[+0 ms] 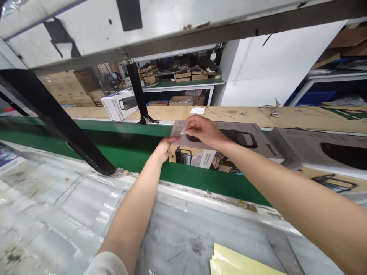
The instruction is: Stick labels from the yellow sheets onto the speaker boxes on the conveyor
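A printed cardboard box [237, 160] lies on the green conveyor belt [137, 152] in front of me. At its left end, my left hand [165, 149] grips the corner, the thumb lying on the top face and the other fingers mostly hidden behind the end. My right hand [205, 131] hovers over the left part of the top face, with thumb and forefinger pinched together. Between those fingertips is a small white piece [182, 133], too small to make out clearly. Right of this box, a second printed box [329, 149] sits on the belt.
A white metal beam [172, 23] crosses above the belt, with black-wrapped posts [57, 122] at the left. Another printed box [119, 105] stands tilted on the far wooden ledge [229, 113]. Yellow sheets [241, 261] lie on the near plastic-covered table [177, 233].
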### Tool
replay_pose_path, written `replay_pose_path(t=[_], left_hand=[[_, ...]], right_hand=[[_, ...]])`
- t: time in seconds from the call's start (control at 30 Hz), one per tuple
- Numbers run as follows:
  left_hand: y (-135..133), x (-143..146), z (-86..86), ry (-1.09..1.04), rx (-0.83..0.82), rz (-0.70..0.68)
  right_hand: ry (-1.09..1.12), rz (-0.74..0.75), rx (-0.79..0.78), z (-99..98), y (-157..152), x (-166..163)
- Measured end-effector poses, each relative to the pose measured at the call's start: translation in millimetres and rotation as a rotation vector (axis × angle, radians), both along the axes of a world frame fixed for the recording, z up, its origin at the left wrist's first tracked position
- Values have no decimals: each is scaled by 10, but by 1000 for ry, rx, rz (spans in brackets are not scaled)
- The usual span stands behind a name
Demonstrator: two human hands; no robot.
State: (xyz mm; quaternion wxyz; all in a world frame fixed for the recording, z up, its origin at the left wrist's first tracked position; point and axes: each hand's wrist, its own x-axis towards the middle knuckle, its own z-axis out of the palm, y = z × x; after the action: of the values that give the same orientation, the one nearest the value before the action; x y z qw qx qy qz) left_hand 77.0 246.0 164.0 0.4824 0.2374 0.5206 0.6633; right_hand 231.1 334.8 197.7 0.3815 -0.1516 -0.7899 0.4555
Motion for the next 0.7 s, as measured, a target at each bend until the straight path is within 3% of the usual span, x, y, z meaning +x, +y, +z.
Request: replay_pose_path(t=[0.1,0.23,0.47,0.7], left_hand=[[-32,9,-71,-48,49,0],[-22,-64,-107,-139,80,-22],[-13,-137,-138,-172,103,-41],[-33,-131,-92,-199,85,-19]], right_hand=[[-21,28,45,-57,304,-496],[-96,57,57,-121,508,-874],[-240,28,139,-169,585,-1071],[-333,-200,226,-219,647,-1117]])
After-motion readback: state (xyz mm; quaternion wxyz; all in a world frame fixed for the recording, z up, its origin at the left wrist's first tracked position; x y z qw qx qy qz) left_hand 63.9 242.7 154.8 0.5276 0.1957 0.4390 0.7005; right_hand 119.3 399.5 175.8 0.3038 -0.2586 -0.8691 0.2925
